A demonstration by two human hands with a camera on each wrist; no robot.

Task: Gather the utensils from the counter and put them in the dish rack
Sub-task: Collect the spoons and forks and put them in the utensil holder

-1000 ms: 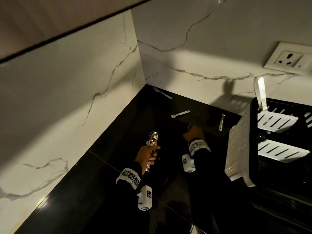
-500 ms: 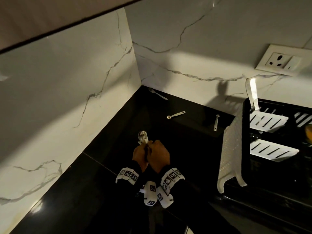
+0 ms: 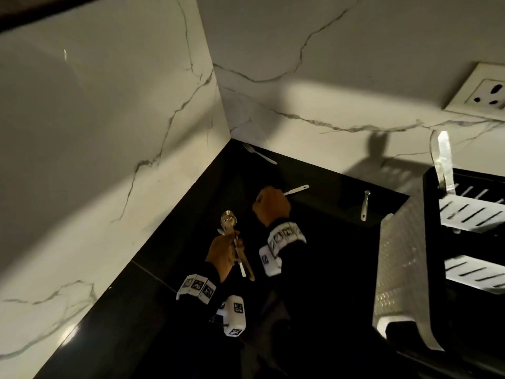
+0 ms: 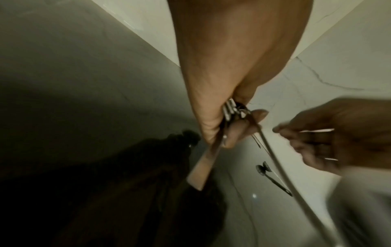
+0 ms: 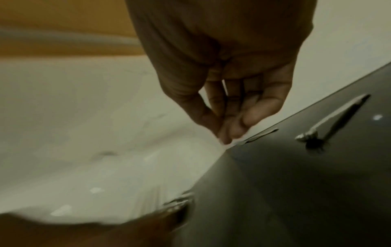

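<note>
My left hand (image 3: 226, 250) grips a bundle of spoons (image 3: 229, 222) upright above the black counter; the left wrist view shows the handles (image 4: 229, 108) clamped between thumb and fingers (image 4: 232, 132). Farther back, my right hand (image 3: 273, 205) is down on the counter. Its thumb and fingertips (image 5: 226, 133) pinch the end of a small flat spoon (image 3: 297, 189) (image 5: 261, 134) that lies there. A fork (image 3: 259, 155) lies in the back corner. Another small utensil (image 3: 364, 205) (image 5: 334, 117) lies to the right, near the rack. The dish rack's white basket (image 3: 401, 269) stands at the right.
Marble walls meet in a corner behind the counter. A wall socket (image 3: 483, 91) sits at the upper right. Behind the white basket is a black tray (image 3: 431, 187) with white slotted inserts and one upright utensil (image 3: 444, 160).
Half a second ago both hands met at the bundle. The right hand has since moved back and right to the small spoon. The left hand keeps holding the bundle.
</note>
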